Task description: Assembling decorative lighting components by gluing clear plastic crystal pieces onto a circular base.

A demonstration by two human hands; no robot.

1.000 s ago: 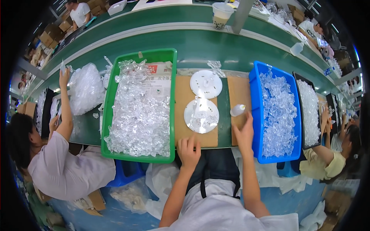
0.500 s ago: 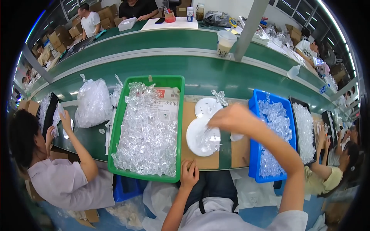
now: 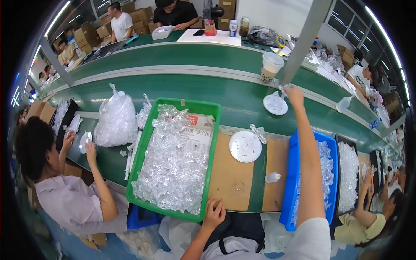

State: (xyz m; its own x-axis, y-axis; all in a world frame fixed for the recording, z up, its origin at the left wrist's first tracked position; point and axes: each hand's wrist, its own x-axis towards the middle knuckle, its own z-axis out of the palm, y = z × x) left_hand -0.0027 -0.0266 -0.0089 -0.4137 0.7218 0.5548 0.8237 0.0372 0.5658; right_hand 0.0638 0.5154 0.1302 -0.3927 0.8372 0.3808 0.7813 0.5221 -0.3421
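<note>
White round disc (image 3: 275, 104) on green conveyor belt (image 3: 242, 97), beyond green tray (image 3: 143, 149); right hand (image 3: 294, 94) at disc edge, grip unclear. Left hand (image 3: 214, 213) rests open on tray's near rim. Step: placing disc on belt. Next likely: second disc (image 3: 245, 146) beside tray.

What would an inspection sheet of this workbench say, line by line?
Surface: green conveyor belt beyond a bench with brown boards.
Job's things: white disc on the belt; a second white disc on the board.
Clutter: green tray and blue bin of clear plastic pieces; bagged pieces; small bottle; cup.
Hands: right hand stretched to the belt at the disc's edge, grip unclear; left hand resting on the bench edge, holding nothing.
Cables: nothing seen.
Surroundings: co-workers either side and across; cartons behind.
</note>
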